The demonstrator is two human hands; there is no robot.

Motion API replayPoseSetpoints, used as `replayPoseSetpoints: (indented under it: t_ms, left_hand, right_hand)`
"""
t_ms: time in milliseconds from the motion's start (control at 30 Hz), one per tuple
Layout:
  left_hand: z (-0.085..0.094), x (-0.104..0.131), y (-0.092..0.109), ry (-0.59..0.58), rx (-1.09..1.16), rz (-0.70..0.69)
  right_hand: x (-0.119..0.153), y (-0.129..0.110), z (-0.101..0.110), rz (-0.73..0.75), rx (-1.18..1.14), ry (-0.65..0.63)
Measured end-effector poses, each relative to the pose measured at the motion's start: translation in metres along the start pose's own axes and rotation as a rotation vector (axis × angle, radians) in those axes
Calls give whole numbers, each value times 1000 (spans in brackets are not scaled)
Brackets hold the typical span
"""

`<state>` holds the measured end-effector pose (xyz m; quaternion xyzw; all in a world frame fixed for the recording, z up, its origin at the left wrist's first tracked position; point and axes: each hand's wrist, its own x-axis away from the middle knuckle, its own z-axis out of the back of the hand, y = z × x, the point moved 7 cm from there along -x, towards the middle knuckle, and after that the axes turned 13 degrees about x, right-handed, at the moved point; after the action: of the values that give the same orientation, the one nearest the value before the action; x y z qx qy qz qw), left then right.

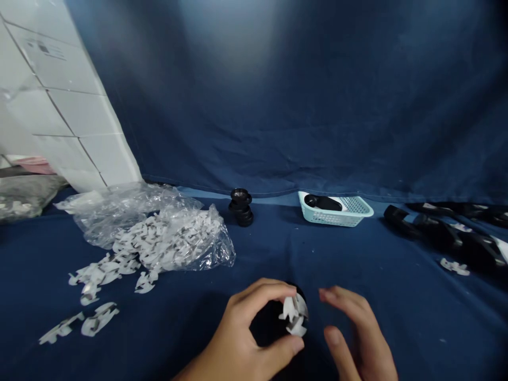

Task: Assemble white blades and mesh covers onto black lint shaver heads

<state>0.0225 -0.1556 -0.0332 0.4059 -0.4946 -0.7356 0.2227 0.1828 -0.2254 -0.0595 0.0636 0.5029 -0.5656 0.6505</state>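
My left hand point(254, 328) is closed, thumb and forefinger curled round a black part with a rounded end. Set against that end is a small light-grey plastic piece point(295, 315) with notched edges; the palm hides most of the black part. Just to the right, apart from it, my right hand point(359, 336) is open, its thumb and fingers spread with nothing between them. Many similar light-grey plastic pieces point(166, 238) spill from a clear plastic bag point(123, 203) on the left. Several lie loose on the cloth, including one flat piece point(99, 318).
A stack of black round cups point(240, 206) stands at the back. Beside it, a light-blue basket point(337, 218) holds a black part point(323, 202). More black parts point(440, 233) lie at right near a single grey piece point(454, 266). A dark blue curtain point(278, 106) hangs behind.
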Motion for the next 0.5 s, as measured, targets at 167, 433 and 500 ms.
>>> replayPoseSetpoints:
  t_ms: [167, 433, 500]
  left_hand:
    - [-2, 5, -10, -24, 209, 75]
    - [-9, -1, 0, -96, 194, -133]
    - [-7, 0, 1, -83, 130, -181]
  right_hand:
    - [8, 10, -17, -11, -87, -315]
    - [0, -7, -12, 223, 7, -239]
    - [-3, -10, -11, 256, 22, -237]
